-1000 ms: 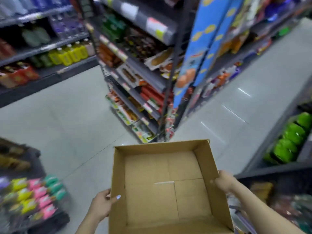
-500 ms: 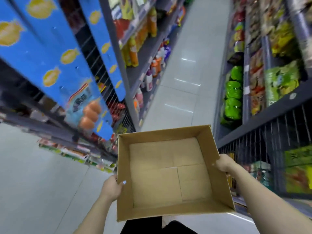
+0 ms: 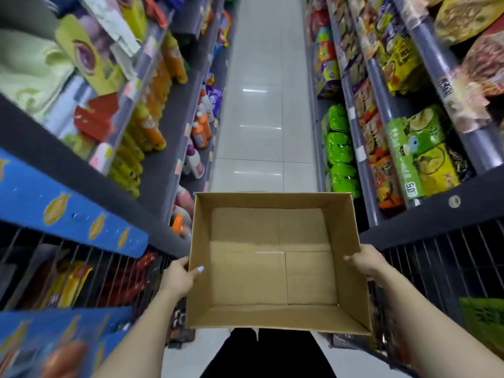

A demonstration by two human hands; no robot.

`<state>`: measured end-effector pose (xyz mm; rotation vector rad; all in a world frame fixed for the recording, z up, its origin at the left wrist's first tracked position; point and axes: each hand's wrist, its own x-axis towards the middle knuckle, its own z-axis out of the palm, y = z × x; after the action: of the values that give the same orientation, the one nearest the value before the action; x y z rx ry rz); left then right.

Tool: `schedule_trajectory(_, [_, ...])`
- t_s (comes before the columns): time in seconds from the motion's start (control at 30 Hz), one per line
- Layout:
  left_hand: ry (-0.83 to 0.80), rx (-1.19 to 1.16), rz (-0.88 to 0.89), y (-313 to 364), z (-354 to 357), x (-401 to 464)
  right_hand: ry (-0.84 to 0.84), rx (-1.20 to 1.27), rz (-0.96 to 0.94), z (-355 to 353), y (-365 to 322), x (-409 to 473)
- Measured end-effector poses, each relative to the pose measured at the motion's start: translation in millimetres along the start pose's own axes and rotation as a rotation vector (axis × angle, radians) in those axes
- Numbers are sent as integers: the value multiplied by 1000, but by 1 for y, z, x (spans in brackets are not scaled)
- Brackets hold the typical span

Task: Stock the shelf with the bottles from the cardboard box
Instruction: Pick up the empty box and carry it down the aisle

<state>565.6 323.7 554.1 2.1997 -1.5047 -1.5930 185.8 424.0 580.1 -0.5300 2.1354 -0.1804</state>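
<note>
My left hand at nine and right hand at three clamp the empty box level for carrying

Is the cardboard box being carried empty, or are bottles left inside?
Empty: the cardboard box shows only bare floor flaps, held by left hand and right hand.

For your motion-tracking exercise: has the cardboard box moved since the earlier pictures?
Yes. The cardboard box has swung from facing the blue shelf-end panel into the aisle.
</note>
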Motion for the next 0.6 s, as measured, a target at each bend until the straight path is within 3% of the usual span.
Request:
schedule_trajectory(0.23, [18,26,-26,80,-4,92,-53,65,40,-21,-62,87])
schedule_trajectory(0.6, [6,95,-33,196,25,267,-70,33,46,-36,-147,295])
